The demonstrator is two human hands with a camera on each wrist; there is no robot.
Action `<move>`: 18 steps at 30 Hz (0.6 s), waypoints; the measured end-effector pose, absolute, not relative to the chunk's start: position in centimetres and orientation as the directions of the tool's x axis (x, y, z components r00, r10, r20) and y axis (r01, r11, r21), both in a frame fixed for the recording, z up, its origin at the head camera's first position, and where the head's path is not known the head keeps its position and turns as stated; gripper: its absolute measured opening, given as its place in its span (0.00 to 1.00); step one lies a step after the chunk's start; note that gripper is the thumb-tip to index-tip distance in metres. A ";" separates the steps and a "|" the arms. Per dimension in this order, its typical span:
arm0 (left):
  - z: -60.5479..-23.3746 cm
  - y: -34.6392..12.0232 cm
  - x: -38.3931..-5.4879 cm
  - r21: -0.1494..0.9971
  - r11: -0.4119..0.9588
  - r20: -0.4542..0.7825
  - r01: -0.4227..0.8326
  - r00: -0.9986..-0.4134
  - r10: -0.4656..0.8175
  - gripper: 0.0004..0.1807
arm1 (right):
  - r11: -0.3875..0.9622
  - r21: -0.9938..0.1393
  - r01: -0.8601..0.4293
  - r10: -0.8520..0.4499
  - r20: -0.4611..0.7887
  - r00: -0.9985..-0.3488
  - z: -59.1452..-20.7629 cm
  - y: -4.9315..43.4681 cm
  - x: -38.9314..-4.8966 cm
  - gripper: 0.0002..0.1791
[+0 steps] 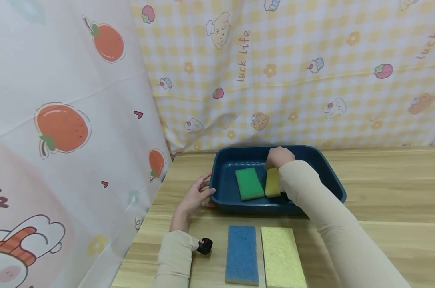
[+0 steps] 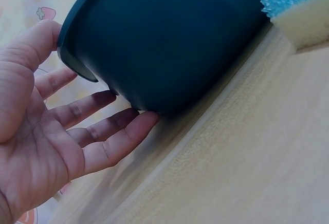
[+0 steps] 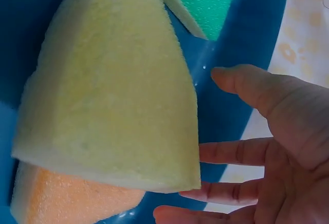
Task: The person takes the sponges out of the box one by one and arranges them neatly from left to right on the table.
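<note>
A dark blue tray (image 1: 231,208) stands on the table, and my left hand (image 1: 195,196) rests against its left end. In the left wrist view the fingers (image 2: 123,142) are spread along the outer wall, with the thumb at the rim. My right hand (image 1: 280,158) reaches into the tray at the far end of a yellow sponge (image 1: 272,184). The right wrist view shows its fingertips (image 3: 195,190) right at the sponge's edge and the thumb apart from it. To the left lies a green sponge (image 1: 249,183). An orange sponge (image 3: 82,196) sits partly under the yellow one; my right arm hides it from the head view.
In front of the tray, a blue sponge (image 1: 241,254) and a pale yellow sponge (image 1: 282,256) lie side by side on the wooden table (image 1: 393,200). A patterned cloth (image 1: 293,80) hangs right behind the tray, and another cloth (image 1: 95,92) hangs along the left.
</note>
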State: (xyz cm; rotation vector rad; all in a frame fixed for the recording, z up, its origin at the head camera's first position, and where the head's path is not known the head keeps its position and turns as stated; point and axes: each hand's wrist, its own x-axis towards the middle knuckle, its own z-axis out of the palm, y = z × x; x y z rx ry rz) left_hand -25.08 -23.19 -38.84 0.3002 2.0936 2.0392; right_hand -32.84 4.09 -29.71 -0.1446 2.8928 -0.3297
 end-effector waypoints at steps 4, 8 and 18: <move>-39.0 -23.1 -25.1 1.000 0.013 0.003 0.007 -0.960 0.280 0.33 | 0.974 -0.222 -0.035 -0.094 -0.258 -0.962 -30.9 4.2 -34.3 0.24; -39.0 -23.1 -25.2 1.000 0.000 0.014 0.014 -0.957 0.288 0.32 | 0.979 -0.204 -0.031 -0.086 -0.270 -0.959 -31.3 4.1 -34.6 0.24; -39.2 -23.3 -25.3 1.000 0.010 0.017 0.020 -0.960 0.281 0.32 | 0.976 -0.211 -0.057 -0.111 -0.253 -0.961 -31.3 3.8 -34.1 0.22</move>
